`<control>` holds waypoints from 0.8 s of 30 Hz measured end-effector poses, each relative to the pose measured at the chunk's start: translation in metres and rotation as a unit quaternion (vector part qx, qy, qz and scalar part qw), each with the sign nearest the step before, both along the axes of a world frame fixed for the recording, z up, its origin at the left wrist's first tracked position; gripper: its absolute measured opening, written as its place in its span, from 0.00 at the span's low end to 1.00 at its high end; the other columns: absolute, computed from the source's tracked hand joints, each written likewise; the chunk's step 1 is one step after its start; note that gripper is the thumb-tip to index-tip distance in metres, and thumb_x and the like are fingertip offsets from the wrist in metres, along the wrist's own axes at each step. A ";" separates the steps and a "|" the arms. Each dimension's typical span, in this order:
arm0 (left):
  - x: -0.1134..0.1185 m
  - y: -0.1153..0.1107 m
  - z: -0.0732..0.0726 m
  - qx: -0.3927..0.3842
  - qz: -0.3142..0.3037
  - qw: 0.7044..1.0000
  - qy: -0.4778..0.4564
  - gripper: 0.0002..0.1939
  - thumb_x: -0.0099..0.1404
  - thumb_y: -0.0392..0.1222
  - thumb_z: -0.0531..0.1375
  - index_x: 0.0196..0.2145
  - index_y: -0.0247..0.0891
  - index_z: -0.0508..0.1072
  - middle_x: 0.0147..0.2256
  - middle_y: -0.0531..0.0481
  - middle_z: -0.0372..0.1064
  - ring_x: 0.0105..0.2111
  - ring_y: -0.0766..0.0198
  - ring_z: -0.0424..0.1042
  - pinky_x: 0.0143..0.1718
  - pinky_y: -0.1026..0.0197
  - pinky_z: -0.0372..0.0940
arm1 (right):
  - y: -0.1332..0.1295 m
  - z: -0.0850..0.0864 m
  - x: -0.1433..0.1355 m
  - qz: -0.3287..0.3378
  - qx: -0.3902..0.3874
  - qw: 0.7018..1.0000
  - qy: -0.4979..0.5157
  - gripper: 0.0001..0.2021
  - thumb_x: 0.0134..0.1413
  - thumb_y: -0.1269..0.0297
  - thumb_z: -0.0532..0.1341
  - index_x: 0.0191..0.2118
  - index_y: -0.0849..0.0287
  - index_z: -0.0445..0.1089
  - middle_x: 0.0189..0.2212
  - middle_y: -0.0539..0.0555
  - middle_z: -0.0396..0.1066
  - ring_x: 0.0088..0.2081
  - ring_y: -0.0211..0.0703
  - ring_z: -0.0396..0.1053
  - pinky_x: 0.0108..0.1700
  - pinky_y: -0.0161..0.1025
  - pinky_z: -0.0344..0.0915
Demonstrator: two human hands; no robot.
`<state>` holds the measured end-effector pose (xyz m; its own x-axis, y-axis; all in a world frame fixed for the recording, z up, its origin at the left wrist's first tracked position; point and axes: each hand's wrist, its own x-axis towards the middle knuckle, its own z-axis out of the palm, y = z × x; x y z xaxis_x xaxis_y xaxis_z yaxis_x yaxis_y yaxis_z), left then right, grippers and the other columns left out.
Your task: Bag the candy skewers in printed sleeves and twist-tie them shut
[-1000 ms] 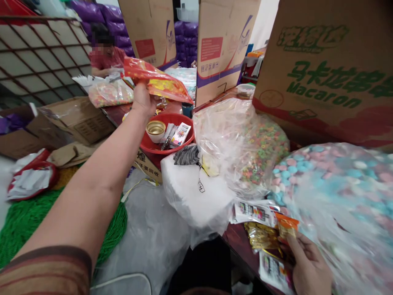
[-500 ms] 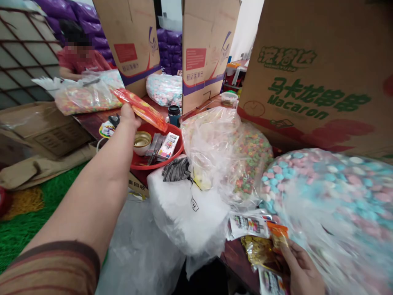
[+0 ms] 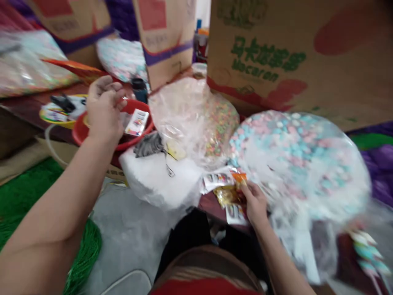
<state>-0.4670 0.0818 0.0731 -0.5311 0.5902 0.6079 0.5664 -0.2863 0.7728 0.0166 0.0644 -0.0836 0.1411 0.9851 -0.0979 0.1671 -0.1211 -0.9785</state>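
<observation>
My left hand (image 3: 106, 108) is raised over the red basin (image 3: 125, 145), fingers loosely bent and apart. Just behind its fingertips shows a blurred orange packet (image 3: 72, 67), and no grip on it is visible. Inside the basin lies a white printed packet (image 3: 137, 122). Low on the right, my right hand (image 3: 256, 200) pinches a small orange-and-gold packet (image 3: 240, 178) at the table edge. Beside it are gold packets (image 3: 225, 196) and white printed sachets (image 3: 215, 180).
A big clear bag of pastel candies (image 3: 307, 139) lies to the right, with a bag of colourful rings (image 3: 219, 127) left of it. A white bag (image 3: 166, 180) hangs over the front edge. Cardboard boxes (image 3: 276, 49) stand behind. A dark cup (image 3: 139, 90) is by the basin.
The view has swung right and down. My left hand has drawn back from the orange packet, its fingers loosened. My right hand keeps its pinch on the small packet.
</observation>
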 end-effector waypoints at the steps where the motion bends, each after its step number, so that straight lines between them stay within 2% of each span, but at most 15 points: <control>1: 0.036 -0.015 0.001 -0.015 -0.059 0.995 -0.084 0.15 0.68 0.42 0.57 0.52 0.40 0.64 0.42 0.52 0.76 0.39 0.68 0.73 0.41 0.60 0.69 | -0.002 0.008 -0.002 0.017 0.002 1.000 0.022 0.27 0.41 0.40 0.72 0.38 0.59 0.76 0.30 0.52 0.78 0.29 0.42 0.73 0.33 0.40 0.71; 3: 0.106 -0.049 0.005 -0.104 -0.171 0.969 -0.145 0.14 0.66 0.39 0.60 0.50 0.39 0.70 0.37 0.51 0.78 0.37 0.64 0.78 0.40 0.58 0.71 | -0.009 0.026 -0.005 0.030 0.016 0.995 0.091 0.25 0.41 0.43 0.74 0.38 0.57 0.74 0.29 0.49 0.76 0.28 0.38 0.71 0.34 0.38 0.70; 6: 0.191 -0.088 0.000 -0.241 -0.320 0.911 -0.095 0.13 0.69 0.45 0.60 0.50 0.40 0.75 0.36 0.49 0.80 0.37 0.62 0.78 0.36 0.59 0.72 | -0.026 0.055 -0.010 0.088 0.039 0.982 0.161 0.20 0.46 0.47 0.74 0.38 0.54 0.74 0.31 0.48 0.76 0.29 0.38 0.72 0.35 0.37 0.71; 8: 0.232 -0.099 -0.012 -0.265 -0.381 0.883 -0.069 0.18 0.69 0.50 0.60 0.52 0.40 0.76 0.38 0.48 0.80 0.36 0.62 0.77 0.35 0.60 0.71 | -0.040 0.070 -0.013 0.115 0.047 0.973 0.194 0.18 0.47 0.49 0.74 0.39 0.54 0.74 0.32 0.49 0.76 0.31 0.38 0.72 0.35 0.37 0.72; 10: 0.261 -0.100 -0.026 -0.269 -0.410 0.867 -0.089 0.21 0.70 0.54 0.59 0.54 0.41 0.75 0.42 0.47 0.79 0.38 0.62 0.76 0.36 0.61 0.70 | -0.052 0.077 -0.014 0.126 0.056 0.967 0.215 0.18 0.46 0.49 0.74 0.39 0.54 0.74 0.32 0.49 0.76 0.31 0.38 0.72 0.35 0.37 0.71; 12: 0.283 -0.097 -0.037 -0.253 -0.411 0.863 -0.146 0.21 0.70 0.55 0.59 0.53 0.39 0.75 0.37 0.49 0.78 0.33 0.65 0.74 0.34 0.63 0.69 | -0.062 0.076 -0.015 0.133 0.062 0.964 0.222 0.18 0.47 0.49 0.74 0.38 0.54 0.75 0.32 0.49 0.76 0.30 0.37 0.70 0.34 0.36 0.70; 15: 0.307 -0.095 -0.047 -0.230 -0.386 0.863 -0.230 0.18 0.66 0.57 0.62 0.41 0.38 0.77 0.27 0.54 0.72 0.24 0.69 0.67 0.29 0.65 0.65 | -0.074 0.070 -0.011 0.140 0.059 0.963 0.221 0.17 0.49 0.50 0.74 0.39 0.54 0.76 0.32 0.48 0.75 0.30 0.36 0.69 0.34 0.34 0.69; 18: 0.325 -0.099 -0.052 -0.219 -0.355 0.867 -0.272 0.19 0.64 0.58 0.63 0.30 0.39 0.72 0.21 0.57 0.64 0.20 0.71 0.61 0.24 0.66 0.59 | -0.083 0.068 -0.001 0.162 0.051 0.960 0.224 0.17 0.50 0.49 0.73 0.41 0.53 0.77 0.34 0.48 0.76 0.33 0.36 0.71 0.38 0.35 0.71; 21: 0.335 -0.108 -0.051 -0.211 -0.332 0.891 -0.225 0.19 0.65 0.57 0.62 0.28 0.39 0.69 0.20 0.58 0.61 0.21 0.70 0.59 0.24 0.65 0.57 | -0.091 0.073 0.011 0.185 0.042 0.954 0.231 0.19 0.55 0.43 0.69 0.43 0.52 0.77 0.36 0.49 0.77 0.36 0.39 0.73 0.42 0.38 0.73; 24: 0.344 -0.117 -0.048 -0.194 -0.322 0.918 -0.125 0.17 0.67 0.55 0.62 0.28 0.39 0.69 0.24 0.56 0.64 0.26 0.68 0.63 0.27 0.65 0.60 | -0.097 0.082 0.021 0.182 0.035 0.960 0.209 0.21 0.53 0.41 0.69 0.41 0.53 0.77 0.33 0.49 0.77 0.33 0.39 0.72 0.36 0.37 0.73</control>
<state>-0.1225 -0.0348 0.0249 -0.0900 0.9774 0.1913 0.1673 -0.1746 0.9703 0.0374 -0.0326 -0.0015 -0.2512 0.9679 -0.0032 -0.2238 -0.0613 -0.9727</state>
